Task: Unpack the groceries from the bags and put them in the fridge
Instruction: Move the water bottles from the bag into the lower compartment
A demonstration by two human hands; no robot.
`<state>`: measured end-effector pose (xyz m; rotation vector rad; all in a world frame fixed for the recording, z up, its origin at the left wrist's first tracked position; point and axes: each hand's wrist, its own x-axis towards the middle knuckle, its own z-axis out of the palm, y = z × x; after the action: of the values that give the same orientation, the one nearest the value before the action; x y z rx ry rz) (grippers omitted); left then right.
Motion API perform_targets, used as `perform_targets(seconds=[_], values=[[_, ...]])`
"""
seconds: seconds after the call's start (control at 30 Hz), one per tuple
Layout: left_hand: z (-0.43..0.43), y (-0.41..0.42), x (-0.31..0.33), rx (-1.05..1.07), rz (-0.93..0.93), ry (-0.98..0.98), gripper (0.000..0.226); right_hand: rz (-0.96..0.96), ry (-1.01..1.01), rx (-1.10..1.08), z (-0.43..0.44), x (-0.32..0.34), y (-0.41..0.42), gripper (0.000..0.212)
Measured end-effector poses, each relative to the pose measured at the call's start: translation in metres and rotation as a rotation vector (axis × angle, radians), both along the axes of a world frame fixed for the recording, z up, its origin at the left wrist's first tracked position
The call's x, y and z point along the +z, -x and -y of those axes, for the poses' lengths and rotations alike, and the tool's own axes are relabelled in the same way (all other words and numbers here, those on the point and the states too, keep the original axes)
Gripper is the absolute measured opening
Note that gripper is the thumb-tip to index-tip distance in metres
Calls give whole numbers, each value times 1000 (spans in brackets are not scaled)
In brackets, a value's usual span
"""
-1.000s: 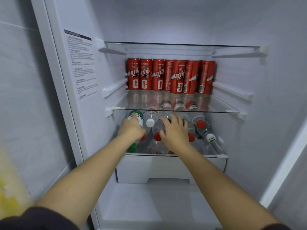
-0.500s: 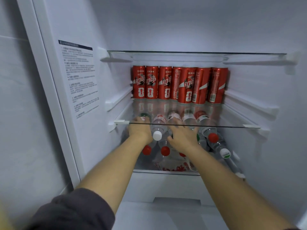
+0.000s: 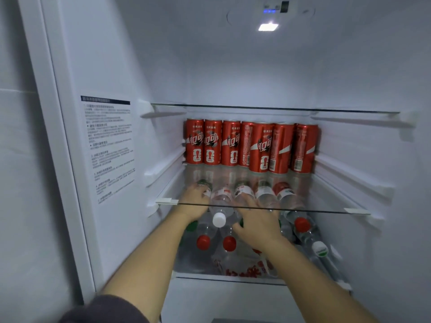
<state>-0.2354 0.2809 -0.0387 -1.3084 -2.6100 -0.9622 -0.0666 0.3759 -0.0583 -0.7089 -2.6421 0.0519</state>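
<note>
Bottles [image 3: 307,237] are lying piled on the lower shelf [image 3: 198,275]. My left hand [image 3: 194,201] is gripping the nine-o'clock bottle [image 3: 205,185], and my right hand [image 3: 258,226] is spreading its fingers over the middle ones. Once I am letting go, the round pile is likely rolling forward.

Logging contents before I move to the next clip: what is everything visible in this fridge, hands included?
cans: seven, red, upright in a row at the back of the middle glass shelf
water bottles: many, count unclear, clear with red, white or green caps, lying piled on the shelf below
plastic bag: one, whitish with red print, front of that lower shelf, under bottles
glass shelves: two, clear, one above the cans, one under them
sticker: one, white with dark text, left inner wall
light: one, white, lit, ceiling
drawer: one, white, below the bottles
left hand: on the leftmost bottle, grip unclear
right hand: fingers spread over the middle bottles
</note>
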Motion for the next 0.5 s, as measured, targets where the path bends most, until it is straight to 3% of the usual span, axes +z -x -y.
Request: perform_targets(seconds=[0.27, 0.5], values=[[8, -30, -38, 170, -447, -102, 50, -29, -163, 50, -21, -6, -7, 66], [-3, -16, -43, 197, -526, -200, 44, -206, -206, 66, -27, -20, -2, 50]])
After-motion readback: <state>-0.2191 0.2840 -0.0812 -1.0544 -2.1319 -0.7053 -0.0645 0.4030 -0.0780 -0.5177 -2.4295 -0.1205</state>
